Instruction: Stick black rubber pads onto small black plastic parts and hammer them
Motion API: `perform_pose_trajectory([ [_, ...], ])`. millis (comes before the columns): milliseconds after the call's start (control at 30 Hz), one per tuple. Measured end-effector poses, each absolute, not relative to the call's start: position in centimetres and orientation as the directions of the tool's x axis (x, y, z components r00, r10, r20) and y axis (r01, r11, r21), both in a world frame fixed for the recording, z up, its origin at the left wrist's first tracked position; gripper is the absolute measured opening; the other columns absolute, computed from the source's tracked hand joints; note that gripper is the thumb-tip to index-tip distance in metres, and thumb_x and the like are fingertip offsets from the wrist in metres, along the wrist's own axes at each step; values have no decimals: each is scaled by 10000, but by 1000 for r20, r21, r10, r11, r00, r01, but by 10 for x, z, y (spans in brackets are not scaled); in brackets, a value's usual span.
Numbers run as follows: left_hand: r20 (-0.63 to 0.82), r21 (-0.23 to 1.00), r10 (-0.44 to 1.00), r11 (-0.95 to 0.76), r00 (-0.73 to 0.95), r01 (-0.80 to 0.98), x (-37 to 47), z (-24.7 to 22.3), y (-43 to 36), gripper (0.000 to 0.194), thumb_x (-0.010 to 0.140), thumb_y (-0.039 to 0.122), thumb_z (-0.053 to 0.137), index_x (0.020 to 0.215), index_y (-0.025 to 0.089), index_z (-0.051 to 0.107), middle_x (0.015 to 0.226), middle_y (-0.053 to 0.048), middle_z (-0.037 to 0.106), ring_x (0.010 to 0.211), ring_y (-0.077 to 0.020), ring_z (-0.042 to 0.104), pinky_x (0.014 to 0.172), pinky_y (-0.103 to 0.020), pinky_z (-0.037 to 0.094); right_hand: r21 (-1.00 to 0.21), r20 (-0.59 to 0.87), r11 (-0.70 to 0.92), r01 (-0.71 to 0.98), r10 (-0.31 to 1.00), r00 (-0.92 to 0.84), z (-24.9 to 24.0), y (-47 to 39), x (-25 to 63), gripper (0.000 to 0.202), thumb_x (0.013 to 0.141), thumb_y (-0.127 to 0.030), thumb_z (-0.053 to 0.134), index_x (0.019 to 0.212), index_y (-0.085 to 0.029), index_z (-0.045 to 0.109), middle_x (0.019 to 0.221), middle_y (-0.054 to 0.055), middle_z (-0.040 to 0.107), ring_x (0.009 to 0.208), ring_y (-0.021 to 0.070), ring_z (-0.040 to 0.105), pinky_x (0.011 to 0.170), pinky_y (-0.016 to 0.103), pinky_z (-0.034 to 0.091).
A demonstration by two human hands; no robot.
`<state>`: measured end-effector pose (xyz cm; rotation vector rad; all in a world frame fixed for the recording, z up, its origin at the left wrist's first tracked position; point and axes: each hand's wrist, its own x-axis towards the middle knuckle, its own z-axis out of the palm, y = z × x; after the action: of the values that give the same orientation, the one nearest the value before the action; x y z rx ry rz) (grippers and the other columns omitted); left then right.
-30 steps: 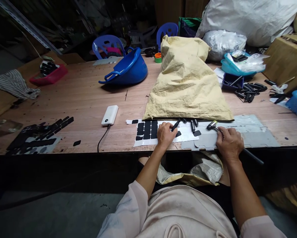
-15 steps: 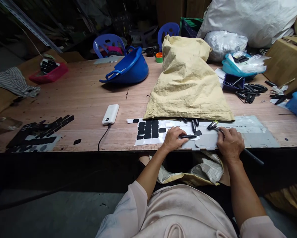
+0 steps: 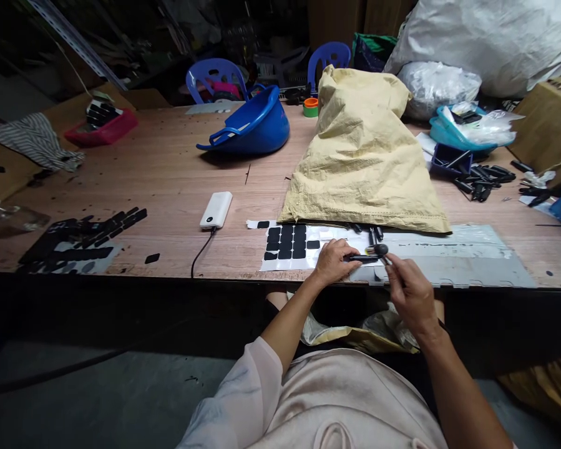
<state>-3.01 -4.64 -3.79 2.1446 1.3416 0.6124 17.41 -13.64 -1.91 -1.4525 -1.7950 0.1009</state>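
Note:
My left hand point(image 3: 335, 262) is closed on a slim black cylinder point(image 3: 363, 258), which lies along the near edge of the table. The fingers of my right hand point(image 3: 410, 290) wrap round the handle of a small hammer. The hammer head point(image 3: 380, 249) is at the right end of the cylinder; whether it touches, I cannot tell. Left of my left hand is a white sheet point(image 3: 284, 264) bearing several black rounded stickers point(image 3: 286, 242). Just beyond the hammer head lie some short black cylinders point(image 3: 372, 236). A grey board point(image 3: 490, 265) extends to the right beneath the work.
A large yellow sack point(image 3: 364, 162) stands right behind my hands. To its left are a white power bank point(image 3: 216, 209) with a cable and a tilted blue basin point(image 3: 261, 128). More black parts point(image 3: 483, 181) are piled at the right, near a teal basin point(image 3: 477, 146).
My right hand has swung the hammer leftward, from the grey board to the end of the black cylinder. My left hand keeps its hold on the cylinder. The whole view has shifted slightly.

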Motion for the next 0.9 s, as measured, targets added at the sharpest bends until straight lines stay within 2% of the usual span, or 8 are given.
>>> perform_pose_trajectory([
  [200, 90, 654, 907, -365, 411, 663, -30, -37, -45, 247, 837, 333, 864, 1079, 290, 842, 929, -28, 691, 946, -232, 611, 884, -358, 484, -412, 600, 389, 824, 796, -76, -30, -142, 161, 445, 1019, -195, 517, 1419, -306, 676, 1000, 50, 710, 851, 157, 686, 725, 251, 503],
  [400, 84, 651, 915, -350, 394, 674, -28, -34, -47, 227, 836, 324, 870, 1058, 280, 852, 922, -31, 707, 936, -227, 614, 885, -355, 484, -347, 543, 332, 877, 833, -100, -38, -137, 162, 389, 1030, -224, 522, 1350, -287, 734, 929, 27, 706, 756, 124, 652, 606, 226, 430],
  [533, 74, 646, 915, -348, 398, 680, -28, -34, -47, 232, 841, 320, 861, 1069, 277, 849, 944, -34, 716, 953, -230, 613, 881, -353, 482, -386, 572, 304, 871, 820, -33, -37, -139, 165, 393, 1039, -231, 516, 1367, -286, 726, 984, 41, 721, 799, 126, 661, 657, 226, 449],
  [733, 81, 649, 920, -340, 383, 680, -28, -35, -47, 199, 841, 334, 855, 1034, 289, 846, 935, -30, 714, 968, -238, 615, 917, -368, 483, -351, 517, 225, 909, 856, -12, -34, -141, 166, 368, 1046, -278, 519, 1334, -289, 747, 964, 39, 724, 778, 131, 651, 635, 237, 419],
  [900, 78, 650, 920, -339, 384, 680, -28, -32, -48, 198, 828, 302, 856, 1022, 263, 840, 935, -32, 719, 977, -242, 621, 931, -368, 486, -387, 559, 124, 914, 819, 126, -24, -131, 181, 357, 1050, -340, 525, 1308, -260, 759, 986, 61, 730, 866, 165, 667, 727, 265, 448],
])
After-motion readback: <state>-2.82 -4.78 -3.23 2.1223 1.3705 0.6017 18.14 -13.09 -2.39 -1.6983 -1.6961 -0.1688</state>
